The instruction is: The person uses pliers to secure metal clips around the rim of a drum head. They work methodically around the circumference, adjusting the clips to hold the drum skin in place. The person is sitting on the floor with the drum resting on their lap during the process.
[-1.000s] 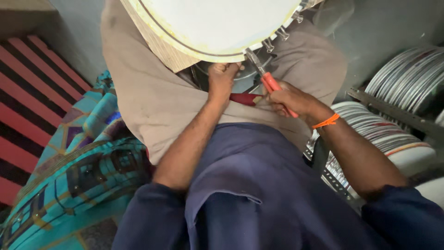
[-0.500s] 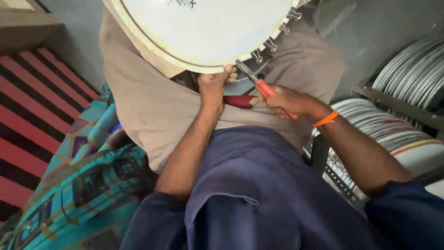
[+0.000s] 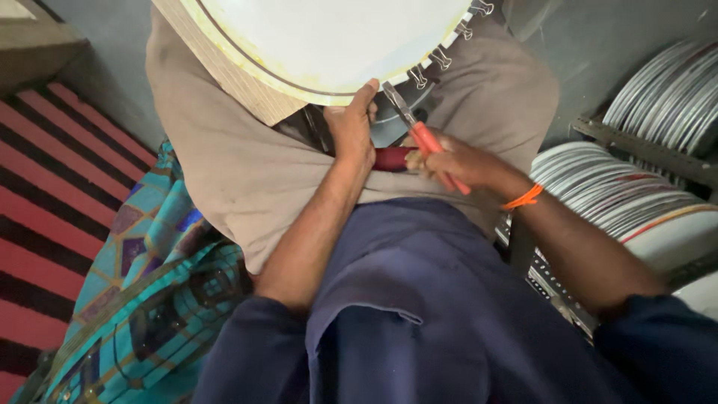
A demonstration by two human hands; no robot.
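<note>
Drum (image 3: 329, 37), rim lying on the cloth-covered lap: steadied at its near edge by the left hand (image 3: 351, 131), pliers (image 3: 419, 135) gripped in the right hand (image 3: 456, 161) beside the hooks (image 3: 441, 56); a slip could likely scratch the skin.

You're in a drum workshop: stacked metal hoops (image 3: 636, 187) on racks at right, drumhead (image 3: 329, 37) at top.

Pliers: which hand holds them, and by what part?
The right hand grips the pliers by their orange handles; the left hand presses against the drum rim.
</note>
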